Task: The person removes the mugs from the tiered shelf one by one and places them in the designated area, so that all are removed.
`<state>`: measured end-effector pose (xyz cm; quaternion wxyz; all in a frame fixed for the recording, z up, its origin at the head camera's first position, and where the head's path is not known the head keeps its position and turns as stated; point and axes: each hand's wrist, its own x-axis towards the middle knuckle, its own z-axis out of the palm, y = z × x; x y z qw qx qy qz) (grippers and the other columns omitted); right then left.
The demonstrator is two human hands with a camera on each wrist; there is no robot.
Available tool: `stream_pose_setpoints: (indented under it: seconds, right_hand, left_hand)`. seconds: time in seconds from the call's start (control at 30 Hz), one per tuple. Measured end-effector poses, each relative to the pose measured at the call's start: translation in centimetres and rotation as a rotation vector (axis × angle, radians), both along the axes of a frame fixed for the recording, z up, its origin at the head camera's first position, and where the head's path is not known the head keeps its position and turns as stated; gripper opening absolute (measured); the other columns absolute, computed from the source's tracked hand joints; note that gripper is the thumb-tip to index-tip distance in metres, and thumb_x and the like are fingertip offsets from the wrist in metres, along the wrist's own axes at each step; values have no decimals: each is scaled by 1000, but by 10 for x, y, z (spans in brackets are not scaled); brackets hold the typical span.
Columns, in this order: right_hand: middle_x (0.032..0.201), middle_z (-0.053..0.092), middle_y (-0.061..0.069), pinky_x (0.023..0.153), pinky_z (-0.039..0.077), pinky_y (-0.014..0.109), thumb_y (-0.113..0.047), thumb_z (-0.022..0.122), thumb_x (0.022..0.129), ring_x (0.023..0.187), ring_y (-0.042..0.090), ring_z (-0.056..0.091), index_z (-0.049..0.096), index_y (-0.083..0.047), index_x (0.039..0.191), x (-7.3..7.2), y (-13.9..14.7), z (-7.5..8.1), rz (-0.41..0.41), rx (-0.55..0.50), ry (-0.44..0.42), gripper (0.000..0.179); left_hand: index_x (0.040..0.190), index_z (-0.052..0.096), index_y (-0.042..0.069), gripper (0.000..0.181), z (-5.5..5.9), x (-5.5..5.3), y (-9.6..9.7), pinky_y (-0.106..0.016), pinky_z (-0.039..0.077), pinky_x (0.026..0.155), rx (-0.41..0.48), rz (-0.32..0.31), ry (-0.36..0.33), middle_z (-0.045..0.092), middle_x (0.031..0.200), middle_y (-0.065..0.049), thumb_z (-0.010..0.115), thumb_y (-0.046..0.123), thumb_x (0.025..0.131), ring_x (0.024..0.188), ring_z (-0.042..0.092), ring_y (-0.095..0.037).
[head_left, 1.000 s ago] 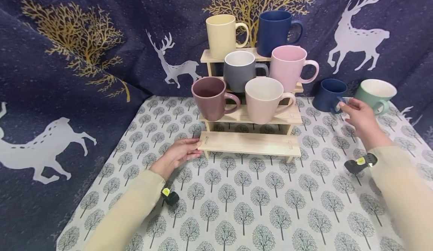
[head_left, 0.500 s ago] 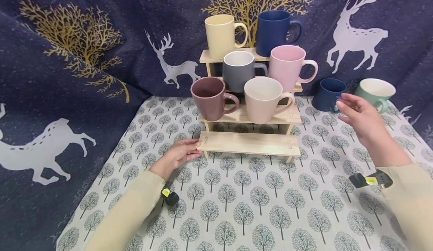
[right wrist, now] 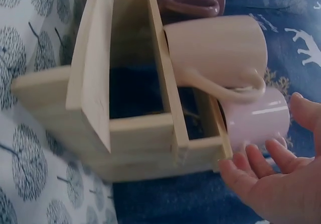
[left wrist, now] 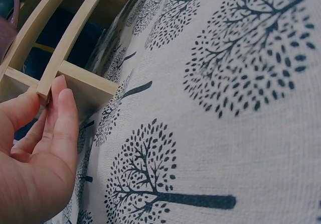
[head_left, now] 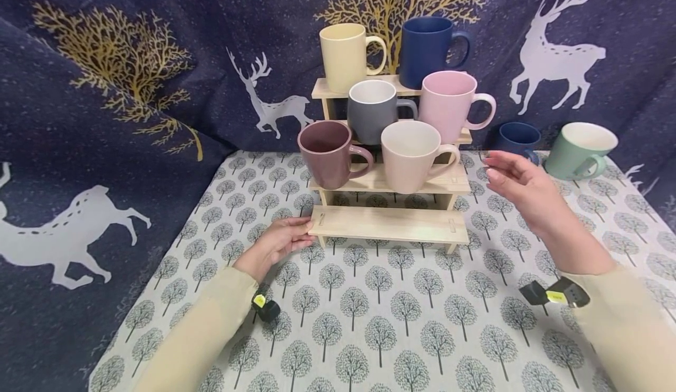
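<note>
My left hand (head_left: 277,242) pinches the left end of the lowest board of a wooden tiered rack (head_left: 388,225); in the left wrist view, thumb and fingers meet on the board's corner. To the rack's right, my right hand (head_left: 533,198) hovers with loosely bent fingers and holds nothing. Behind it stands a small navy mug (head_left: 517,134), partly hidden by the fingers. A green mug (head_left: 573,157) with a white inside is just right of that. On the tier above the lowest board are a maroon mug (head_left: 327,160) and a cream-pink mug (head_left: 406,160).
Higher on the rack stand a grey mug (head_left: 369,116), a pink mug (head_left: 446,107), a yellow mug (head_left: 343,60) and a large navy mug (head_left: 425,54). A tree-print cloth (head_left: 369,316) covers the table. A dark blue curtain (head_left: 174,4) hangs behind.
My right hand has left the small navy mug's handle and moved left toward the rack, nothing in it. The mug stays in place. My left hand has not visibly moved.
</note>
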<state>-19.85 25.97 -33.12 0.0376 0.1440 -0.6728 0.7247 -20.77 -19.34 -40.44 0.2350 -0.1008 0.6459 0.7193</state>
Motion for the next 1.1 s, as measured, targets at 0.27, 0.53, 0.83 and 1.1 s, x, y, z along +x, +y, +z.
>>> stream_pose_setpoints:
  seconds: [0.27,0.53,0.83,1.1]
  right_hand:
    - [108,70,-21,82,52,0,1,60,100,99,-7,63,68,-30,114,-7,-25,0,-35,51,5,35]
    - [102,70,-20,79,54,2,-4,63,99,94,-7,63,66,-30,109,-15,-42,4,-82,63,-43,28]
    - [89,72,-16,72,55,4,0,65,97,83,-4,64,73,-27,97,-24,-56,8,-96,-62,-56,28]
    - [80,73,-11,67,61,7,7,64,95,71,-2,68,74,-21,89,-29,-60,8,-111,-142,-39,31]
  left_hand:
    - [151,36,-7,52,0,0,0,-13,65,73,0,-1,-7,73,85,-3,53,0,102,73,72,-9]
    - [152,35,-7,54,2,0,-1,-13,65,74,12,-2,-12,73,87,-4,53,-1,102,74,73,-10]
    - [153,33,-7,54,1,0,-1,-12,65,75,13,-8,-8,73,88,-3,52,-1,102,75,73,-9]
    - [153,33,-8,54,1,0,-1,-13,65,75,21,-8,-5,73,90,-3,52,-1,103,76,72,-9]
